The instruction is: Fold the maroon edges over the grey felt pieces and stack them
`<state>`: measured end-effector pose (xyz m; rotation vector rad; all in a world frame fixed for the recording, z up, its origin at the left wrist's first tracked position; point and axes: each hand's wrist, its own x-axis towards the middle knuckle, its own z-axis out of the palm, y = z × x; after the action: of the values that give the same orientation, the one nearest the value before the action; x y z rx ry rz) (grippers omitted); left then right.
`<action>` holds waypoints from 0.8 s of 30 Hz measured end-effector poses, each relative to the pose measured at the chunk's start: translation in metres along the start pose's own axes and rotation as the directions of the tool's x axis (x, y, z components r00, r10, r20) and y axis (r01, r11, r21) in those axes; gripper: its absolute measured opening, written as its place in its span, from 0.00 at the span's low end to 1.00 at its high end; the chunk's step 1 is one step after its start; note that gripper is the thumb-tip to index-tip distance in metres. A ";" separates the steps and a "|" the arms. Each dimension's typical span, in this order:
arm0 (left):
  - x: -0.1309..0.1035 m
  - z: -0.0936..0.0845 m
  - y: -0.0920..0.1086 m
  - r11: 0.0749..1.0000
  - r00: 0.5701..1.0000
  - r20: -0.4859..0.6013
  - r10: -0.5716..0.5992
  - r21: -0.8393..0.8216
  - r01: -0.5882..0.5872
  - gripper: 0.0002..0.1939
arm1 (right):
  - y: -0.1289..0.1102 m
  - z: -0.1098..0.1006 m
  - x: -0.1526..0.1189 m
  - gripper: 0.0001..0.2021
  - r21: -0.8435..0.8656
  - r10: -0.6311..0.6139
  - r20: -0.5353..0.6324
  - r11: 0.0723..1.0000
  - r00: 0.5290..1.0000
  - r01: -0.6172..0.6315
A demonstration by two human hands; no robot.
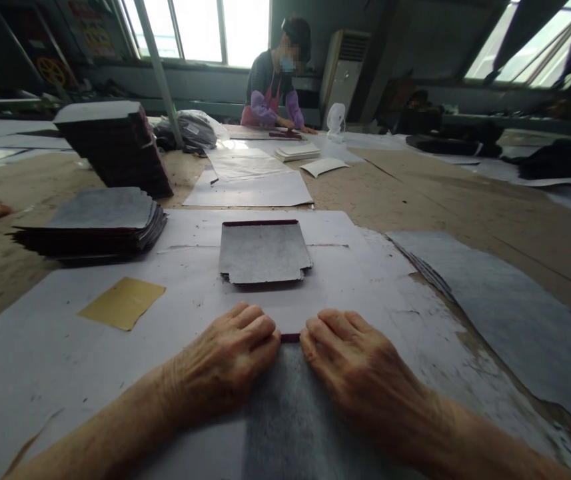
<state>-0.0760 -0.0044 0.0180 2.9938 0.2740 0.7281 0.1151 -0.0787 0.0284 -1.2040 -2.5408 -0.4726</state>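
Observation:
A grey sheet with a dark red folded edge [290, 338] lies on the white paper directly in front of me. My left hand [235, 350] has its fingers curled together on the left part of that edge. On the right part, my right hand [348, 350] presses with its fingers bent and close together. Between the two hands a short strip of the red fold shows; the rest of it is hidden under the fingers. Just beyond them rests a small stack of grey pieces [265, 252], each with notched near corners and a dark red far edge.
At the left stand a low stack of grey sheets [98, 210] and a taller stack [115, 143]. A yellow paper piece [124, 303] lies nearby. Large grey sheets [520, 307] are on the right. Across the table a person [272, 93] works beside a white fan [336, 122].

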 end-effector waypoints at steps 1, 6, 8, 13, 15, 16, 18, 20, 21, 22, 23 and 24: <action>0.000 0.000 0.000 1.000 1.000 -0.008 -0.001 -0.005 0.001 0.12 | -0.002 0.002 0.003 0.15 0.051 0.012 -0.016 0.999 1.000 -0.011; -0.005 -0.002 -0.004 0.998 1.000 0.003 -0.011 -0.061 0.011 0.11 | -0.003 0.015 0.003 0.15 0.282 0.065 -0.068 0.959 0.996 -0.043; -0.011 -0.004 -0.008 0.995 0.999 -0.016 -0.037 -0.094 0.035 0.12 | -0.002 0.017 0.001 0.15 0.294 0.052 -0.066 0.955 0.996 -0.030; -0.022 -0.006 -0.013 0.990 0.992 -0.091 -0.084 -0.120 0.073 0.14 | -0.001 0.017 0.001 0.14 0.273 0.059 -0.117 0.962 0.991 -0.025; -0.023 -0.006 -0.012 0.993 0.993 -0.080 -0.082 -0.096 0.074 0.14 | -0.001 0.017 0.001 0.13 0.267 0.067 -0.114 0.963 0.991 -0.034; -0.023 -0.005 -0.011 0.994 0.994 -0.073 -0.081 -0.085 0.074 0.14 | -0.002 0.017 0.001 0.13 0.264 0.066 -0.109 0.964 0.992 -0.036; -0.022 -0.005 -0.010 0.995 0.995 -0.066 -0.076 -0.067 0.071 0.14 | -0.002 0.017 0.002 0.14 0.257 0.059 -0.093 0.966 0.994 -0.033; -0.021 -0.006 -0.010 0.997 0.996 -0.066 -0.058 -0.057 0.054 0.14 | -0.002 0.016 0.003 0.14 0.255 0.050 -0.063 0.966 0.997 -0.032; -0.020 -0.006 -0.010 0.998 0.997 -0.066 -0.045 -0.050 0.042 0.14 | -0.002 0.015 0.004 0.15 0.256 0.044 -0.045 0.966 0.998 -0.031; -0.019 -0.007 -0.010 0.999 0.998 -0.062 -0.031 -0.041 0.029 0.14 | -0.002 0.015 0.005 0.15 0.258 0.037 -0.026 0.966 0.999 -0.029; -0.018 -0.008 -0.010 0.999 0.998 -0.058 -0.022 -0.030 0.021 0.14 | -0.002 0.014 0.006 0.15 0.257 0.029 -0.011 0.966 1.000 -0.026; -0.018 -0.008 -0.010 1.000 0.999 -0.049 -0.022 -0.021 0.021 0.14 | -0.002 0.013 0.007 0.15 0.254 0.021 0.000 0.967 1.000 -0.020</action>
<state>-0.0973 0.0017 0.0165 2.9524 0.2980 0.7985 0.1077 -0.0695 0.0187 -1.1314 -2.4907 -0.1369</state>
